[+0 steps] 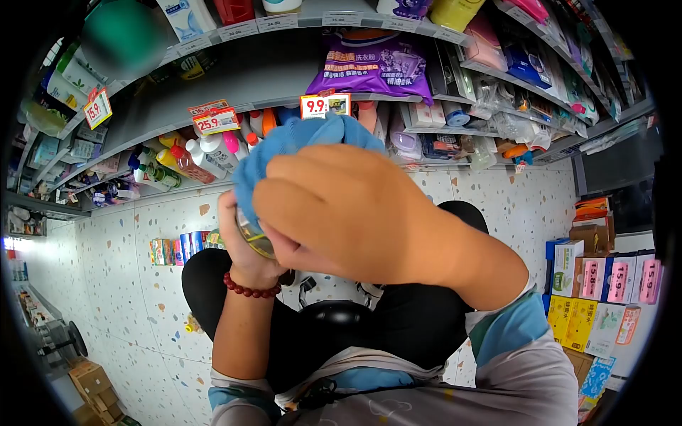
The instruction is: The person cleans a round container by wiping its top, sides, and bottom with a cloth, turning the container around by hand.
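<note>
My right hand [348, 206] is closed on a blue cloth [298, 138], its fingers curled into the fabric. The bunched cloth lies against a round, shiny, yellowish container [257, 241], most of which is hidden. My left hand [238, 241], below a red bead bracelet, grips this container from the left side. Both hands are together in front of the shelves, above my knees. The far side of the cloth and the container's label cannot be made out.
Ahead, a shelf [234, 89] carries a purple bag of washing powder [373, 67] near price tags. Bottles [188, 163] crowd the lower level. Boxes [568, 319] are stacked at right, small packs [177, 248] stand on the floor at left, and cartons [96, 383] lie lower left.
</note>
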Demonstrator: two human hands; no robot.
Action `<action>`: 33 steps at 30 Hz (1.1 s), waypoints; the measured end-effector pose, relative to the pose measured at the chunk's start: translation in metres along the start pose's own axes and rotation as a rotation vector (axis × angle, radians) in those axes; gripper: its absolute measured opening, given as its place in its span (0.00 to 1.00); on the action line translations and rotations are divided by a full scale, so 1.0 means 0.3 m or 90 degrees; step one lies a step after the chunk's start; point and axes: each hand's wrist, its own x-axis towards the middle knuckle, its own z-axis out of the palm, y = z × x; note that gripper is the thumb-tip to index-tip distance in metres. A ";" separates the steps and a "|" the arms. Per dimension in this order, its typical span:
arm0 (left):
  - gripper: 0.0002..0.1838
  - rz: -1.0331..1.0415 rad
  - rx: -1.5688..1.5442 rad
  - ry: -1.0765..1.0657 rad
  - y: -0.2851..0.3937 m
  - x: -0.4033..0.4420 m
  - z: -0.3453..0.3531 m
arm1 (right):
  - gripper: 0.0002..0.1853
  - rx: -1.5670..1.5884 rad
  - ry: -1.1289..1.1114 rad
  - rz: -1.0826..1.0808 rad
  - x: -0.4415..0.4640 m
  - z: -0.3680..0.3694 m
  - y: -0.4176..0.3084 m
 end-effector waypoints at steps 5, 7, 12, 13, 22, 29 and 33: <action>0.37 0.159 0.205 -0.061 0.015 -0.001 0.002 | 0.14 0.009 -0.004 -0.032 -0.015 0.014 0.000; 0.38 0.156 0.153 -0.074 0.021 -0.005 0.028 | 0.14 -0.008 0.069 -0.077 -0.022 0.029 0.000; 0.43 0.061 -0.081 -0.106 0.031 -0.024 0.070 | 0.15 -0.047 0.085 -0.128 -0.038 0.005 0.014; 0.44 0.046 -0.115 -0.116 0.033 -0.025 0.071 | 0.15 -0.052 0.067 -0.130 -0.039 0.001 0.018; 0.48 -0.016 -0.244 -0.293 0.032 -0.036 0.081 | 0.05 0.148 0.133 0.104 -0.043 -0.019 0.077; 0.41 0.007 0.159 -0.141 0.046 -0.038 -0.026 | 0.08 0.424 0.088 0.372 -0.033 -0.037 0.109; 0.34 0.079 0.228 -0.085 0.038 -0.035 -0.047 | 0.09 0.471 0.033 0.380 -0.025 -0.045 0.159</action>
